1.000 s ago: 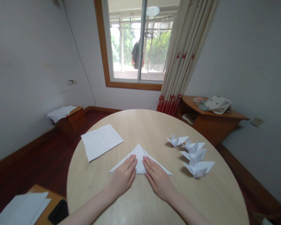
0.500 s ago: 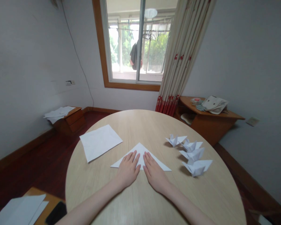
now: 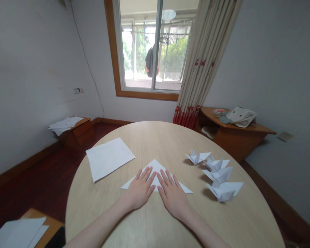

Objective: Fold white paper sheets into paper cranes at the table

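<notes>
1. We have a white folded paper triangle (image 3: 155, 166) lying flat on the round wooden table (image 3: 151, 137), its tip pointing away from us and its long edge toward us, partly hidden.
2. Our left hand (image 3: 140, 187) rests palm down on the triangle's left half, fingers straight and slightly apart, gripping nothing.
3. Our right hand (image 3: 173, 194) lies likewise on the right half, fingers spread, clamped on nothing; the two index fingertips come close together, though we cannot tell whether they touch.
4. To the left of the triangle, well apart from our hands, we see a flat white sheet (image 3: 110, 158) near the table's edge.
5. To the right, four folded paper birds (image 3: 219, 175) stand in a slanting row, overlapping in our view.
6. Beyond the table we see a window (image 3: 138, 55), a cream-and-red curtain (image 3: 206, 58) and, farther right, a brown desk (image 3: 240, 137).
7. At our lower left, more paper sheets (image 3: 18, 230) lie on a low wooden surface (image 3: 50, 220).
</notes>
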A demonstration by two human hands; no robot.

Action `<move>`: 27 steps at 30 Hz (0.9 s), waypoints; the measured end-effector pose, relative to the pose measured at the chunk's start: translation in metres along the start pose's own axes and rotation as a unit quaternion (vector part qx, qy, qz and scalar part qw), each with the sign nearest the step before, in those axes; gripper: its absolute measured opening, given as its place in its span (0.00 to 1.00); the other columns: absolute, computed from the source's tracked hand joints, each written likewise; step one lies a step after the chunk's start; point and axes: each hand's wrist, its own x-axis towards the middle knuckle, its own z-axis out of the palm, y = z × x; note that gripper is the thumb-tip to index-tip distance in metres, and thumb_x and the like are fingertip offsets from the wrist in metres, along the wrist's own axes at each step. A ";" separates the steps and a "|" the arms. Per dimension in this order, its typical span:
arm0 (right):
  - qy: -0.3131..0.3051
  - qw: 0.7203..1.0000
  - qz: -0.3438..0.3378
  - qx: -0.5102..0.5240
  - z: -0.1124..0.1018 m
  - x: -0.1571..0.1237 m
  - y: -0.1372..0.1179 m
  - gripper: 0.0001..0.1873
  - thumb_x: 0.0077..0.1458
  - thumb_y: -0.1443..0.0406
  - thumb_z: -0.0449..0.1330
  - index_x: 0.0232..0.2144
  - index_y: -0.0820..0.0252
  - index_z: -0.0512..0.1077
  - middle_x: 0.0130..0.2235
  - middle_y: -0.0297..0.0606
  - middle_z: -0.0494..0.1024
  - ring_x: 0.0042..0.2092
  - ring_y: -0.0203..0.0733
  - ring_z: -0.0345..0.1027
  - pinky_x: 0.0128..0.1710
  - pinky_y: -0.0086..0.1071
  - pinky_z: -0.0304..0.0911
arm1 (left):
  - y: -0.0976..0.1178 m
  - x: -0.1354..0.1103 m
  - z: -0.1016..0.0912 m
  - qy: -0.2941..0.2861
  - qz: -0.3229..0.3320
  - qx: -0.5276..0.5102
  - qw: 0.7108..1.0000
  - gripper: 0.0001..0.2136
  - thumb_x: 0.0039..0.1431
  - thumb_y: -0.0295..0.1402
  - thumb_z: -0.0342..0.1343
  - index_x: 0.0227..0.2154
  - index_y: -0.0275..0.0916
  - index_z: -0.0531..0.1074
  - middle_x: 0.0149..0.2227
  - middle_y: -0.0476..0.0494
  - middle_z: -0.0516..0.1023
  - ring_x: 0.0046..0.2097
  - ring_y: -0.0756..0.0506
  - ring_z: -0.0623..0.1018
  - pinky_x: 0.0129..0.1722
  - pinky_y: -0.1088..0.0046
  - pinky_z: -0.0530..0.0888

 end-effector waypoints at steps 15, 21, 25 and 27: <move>0.029 0.999 0.035 0.027 0.004 -0.001 0.017 0.37 0.62 0.45 0.43 0.66 0.59 0.49 0.68 0.45 0.44 0.68 0.55 0.33 0.64 0.56 0.34 | -0.010 -0.002 -0.009 -0.030 -0.036 -0.047 0.998 0.30 0.66 0.53 0.36 0.64 0.40 0.51 0.67 0.37 0.47 0.68 0.40 0.49 0.65 0.54 0.50; 0.004 0.999 0.035 0.028 -0.002 -0.002 0.021 0.36 0.62 0.46 0.43 0.66 0.56 0.47 0.68 0.43 0.42 0.68 0.55 0.30 0.65 0.55 0.33 | -0.018 -0.003 -0.014 -0.049 -0.038 -0.052 0.997 0.33 0.64 0.55 0.37 0.65 0.38 0.49 0.67 0.35 0.45 0.68 0.39 0.46 0.65 0.52 0.48; -0.009 0.999 0.033 0.031 -0.007 -0.005 0.028 0.34 0.61 0.44 0.44 0.65 0.48 0.49 0.68 0.41 0.42 0.68 0.55 0.27 0.64 0.57 0.32 | -0.024 -0.004 -0.018 -0.069 -0.030 -0.059 0.995 0.32 0.66 0.53 0.38 0.65 0.39 0.48 0.68 0.35 0.40 0.68 0.39 0.42 0.65 0.54 0.48; -0.010 0.999 0.036 0.033 -0.008 -0.005 0.031 0.35 0.61 0.44 0.45 0.65 0.48 0.49 0.69 0.42 0.41 0.68 0.55 0.27 0.64 0.57 0.31 | -0.026 -0.004 -0.019 -0.067 -0.027 -0.061 0.996 0.30 0.66 0.52 0.39 0.65 0.41 0.49 0.68 0.35 0.37 0.68 0.39 0.41 0.65 0.53 0.49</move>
